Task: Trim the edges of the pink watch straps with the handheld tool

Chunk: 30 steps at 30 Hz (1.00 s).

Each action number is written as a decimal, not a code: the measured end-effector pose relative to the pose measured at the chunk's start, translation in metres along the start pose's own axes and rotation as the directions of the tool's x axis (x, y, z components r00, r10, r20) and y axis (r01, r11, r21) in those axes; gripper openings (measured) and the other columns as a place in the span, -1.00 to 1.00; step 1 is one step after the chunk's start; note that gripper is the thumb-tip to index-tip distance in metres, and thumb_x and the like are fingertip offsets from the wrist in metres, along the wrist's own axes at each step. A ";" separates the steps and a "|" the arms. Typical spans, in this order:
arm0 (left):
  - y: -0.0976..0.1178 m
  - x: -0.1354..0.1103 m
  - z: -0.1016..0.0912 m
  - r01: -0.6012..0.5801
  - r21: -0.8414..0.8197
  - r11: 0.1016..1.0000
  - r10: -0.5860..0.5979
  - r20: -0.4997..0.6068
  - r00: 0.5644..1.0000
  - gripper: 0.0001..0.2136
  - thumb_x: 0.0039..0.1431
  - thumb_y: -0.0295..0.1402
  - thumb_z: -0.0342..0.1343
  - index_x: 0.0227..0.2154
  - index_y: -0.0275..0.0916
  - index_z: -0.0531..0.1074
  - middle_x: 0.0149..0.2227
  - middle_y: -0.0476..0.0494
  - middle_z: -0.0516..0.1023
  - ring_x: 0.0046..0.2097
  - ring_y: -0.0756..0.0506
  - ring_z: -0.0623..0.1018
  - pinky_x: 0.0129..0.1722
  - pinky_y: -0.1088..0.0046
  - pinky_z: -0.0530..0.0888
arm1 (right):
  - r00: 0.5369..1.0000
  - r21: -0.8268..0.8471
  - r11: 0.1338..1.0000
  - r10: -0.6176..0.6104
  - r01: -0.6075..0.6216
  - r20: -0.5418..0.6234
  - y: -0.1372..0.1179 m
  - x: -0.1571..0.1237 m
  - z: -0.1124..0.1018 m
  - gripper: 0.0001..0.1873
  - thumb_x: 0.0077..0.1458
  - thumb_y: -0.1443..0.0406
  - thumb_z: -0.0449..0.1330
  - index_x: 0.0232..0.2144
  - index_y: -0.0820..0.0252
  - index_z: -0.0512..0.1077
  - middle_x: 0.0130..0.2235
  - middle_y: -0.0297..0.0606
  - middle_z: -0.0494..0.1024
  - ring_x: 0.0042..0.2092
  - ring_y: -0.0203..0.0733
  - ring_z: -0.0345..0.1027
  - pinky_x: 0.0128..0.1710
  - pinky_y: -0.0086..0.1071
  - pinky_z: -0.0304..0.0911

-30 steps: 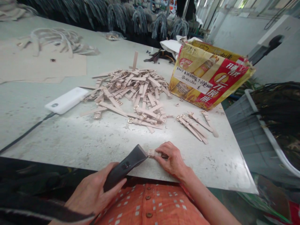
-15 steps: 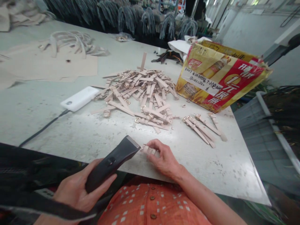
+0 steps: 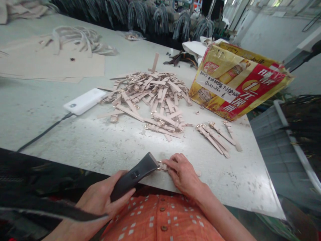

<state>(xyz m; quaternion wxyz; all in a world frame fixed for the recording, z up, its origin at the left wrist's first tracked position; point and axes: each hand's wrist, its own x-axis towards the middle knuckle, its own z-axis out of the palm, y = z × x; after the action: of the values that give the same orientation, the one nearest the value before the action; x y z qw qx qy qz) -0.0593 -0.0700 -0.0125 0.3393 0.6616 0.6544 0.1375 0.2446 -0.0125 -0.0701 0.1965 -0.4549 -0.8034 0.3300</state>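
Note:
A black hair clipper (image 3: 134,175) rests in my left hand (image 3: 100,199), whose fingers wrap round its body. Its blade end points right and meets, or nearly meets, the buckle end of a beige buckle strap (image 3: 163,166). My right hand (image 3: 182,172) pinches that strap near the table's front edge; its buckle shows left of the fingers and a tip pokes out to the right. Beyond both hands lies a large heap of similar beige buckle straps (image 3: 152,97). A small group of straps (image 3: 213,137) lies apart, to the right.
A yellow and red cardboard box (image 3: 238,80) stands at the right rear. A white phone-like device (image 3: 85,101) with a dark cable lies left of the heap. Beige sheets (image 3: 85,67) and loose strips (image 3: 75,38) are farther left. A grey bin (image 3: 283,144) stands beyond the right edge.
Both hands have moved right, bringing the clipper and the strap with them. My right fingers now lie over the strap, with its buckle end toward the blade.

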 end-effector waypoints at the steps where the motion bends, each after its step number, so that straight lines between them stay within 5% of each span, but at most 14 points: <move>1: 0.003 0.000 0.001 -0.015 0.010 1.000 0.015 0.016 1.000 -0.70 0.28 0.02 0.19 -0.21 -0.03 0.70 -0.33 -0.02 0.85 -0.32 -0.20 0.84 -0.34 0.48 0.65 | 1.000 -0.022 1.000 -0.008 0.008 -0.019 0.004 -0.001 0.001 -0.59 0.38 0.45 0.29 0.16 0.04 0.73 -0.07 -0.12 0.69 0.00 0.04 0.54 0.02 -0.14 0.46; 7: 0.016 0.006 -0.003 -0.090 0.107 0.990 0.073 0.151 0.986 -0.73 0.35 -0.05 0.13 -0.17 0.01 0.69 -0.34 0.02 0.82 -0.31 -0.17 0.82 -0.29 0.49 0.63 | 0.997 0.044 0.999 0.001 0.003 -0.084 0.020 -0.002 0.003 -0.71 0.25 0.47 0.44 -0.02 0.10 0.72 -0.15 -0.18 0.72 -0.06 0.02 0.52 -0.01 -0.15 0.43; 13: 0.024 0.018 -0.014 0.005 0.259 0.966 -0.092 0.326 0.941 -0.68 0.36 0.00 0.06 -0.14 -0.03 0.64 -0.21 -0.10 0.85 -0.16 -0.28 0.85 -0.20 0.36 0.62 | 0.995 0.080 0.994 -0.067 0.072 -0.071 0.022 -0.001 0.001 -0.76 0.34 0.43 0.44 0.01 0.11 0.75 -0.12 -0.15 0.75 -0.05 0.01 0.56 0.01 -0.15 0.41; 18: 0.040 0.027 -0.018 -0.070 0.398 0.915 -0.113 0.420 0.900 -0.69 0.36 -0.10 0.03 -0.07 -0.08 0.60 -0.10 -0.21 0.85 -0.07 -0.36 0.84 -0.11 0.25 0.59 | 0.994 0.088 0.991 -0.092 0.097 -0.060 0.024 -0.001 -0.002 -0.76 0.37 0.42 0.45 0.04 0.11 0.76 -0.08 -0.13 0.74 -0.03 0.01 0.55 0.00 -0.16 0.41; 27: 0.064 0.034 -0.006 -0.092 0.387 0.917 -0.082 0.412 0.908 -0.75 0.43 -0.17 0.01 -0.08 -0.08 0.55 -0.14 -0.19 0.84 -0.09 -0.33 0.84 -0.15 0.28 0.53 | 0.980 0.105 0.975 -0.195 0.197 -0.026 0.028 0.001 -0.007 -0.79 0.32 0.54 0.35 -0.18 0.17 0.68 -0.15 -0.14 0.68 -0.06 -0.03 0.53 -0.01 -0.22 0.42; 30: 0.063 0.035 -0.003 -0.071 0.353 0.933 -0.077 0.389 0.918 -0.74 0.42 -0.16 -0.01 -0.09 -0.09 0.55 -0.16 -0.19 0.84 -0.12 -0.31 0.83 -0.17 0.29 0.52 | 0.982 0.123 0.974 -0.183 0.188 -0.055 0.034 0.001 -0.003 -0.75 0.27 0.54 0.37 -0.11 0.15 0.68 -0.17 -0.18 0.69 -0.11 -0.04 0.54 -0.02 -0.22 0.43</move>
<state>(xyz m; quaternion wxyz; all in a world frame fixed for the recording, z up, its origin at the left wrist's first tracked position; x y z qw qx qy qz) -0.0090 -0.0300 0.0196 0.3381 0.7255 0.5869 -0.1220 0.2662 0.0022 -0.0915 0.2726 -0.3716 -0.8151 0.3510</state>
